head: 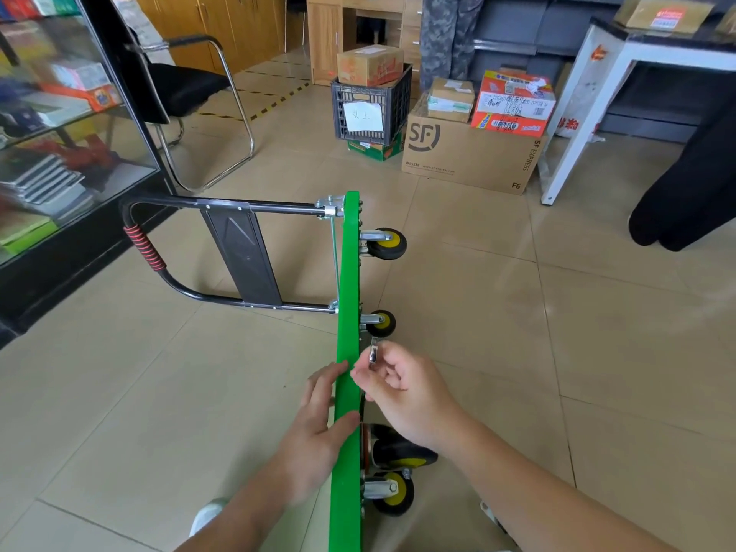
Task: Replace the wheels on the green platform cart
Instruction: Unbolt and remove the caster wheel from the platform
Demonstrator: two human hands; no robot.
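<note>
Beige tiled floor [557, 312], shop-like room. Glass display cabinet [59, 113] along the left, black cantilever chair [187, 89] behind it. Further back: large SF carton [466, 157] with smaller boxes on top, black plastic crate [370, 109] just beside it.

Green platform cart [348, 272] in mid-floor, stood on its long edge, deck seen edge-on and running away from the camera. Black handle [179, 249] out to the left, red-wrapped grip low near the tiles. Underside facing right, four yellow-hubbed casters sticking out sideways: far caster [385, 244], second caster [381, 323], two near casters [398, 472] close together.

Left hand [318, 428] against the deck's left face, fingers straight and close together, thumb laid across the upper edge.

Right hand [406, 392] on the underside, just beside the deck, between second and near casters. Fingers curled, thumb and forefinger pinching a small silver metal piece [373, 354], held upright. Kind of part: cannot tell.
</note>
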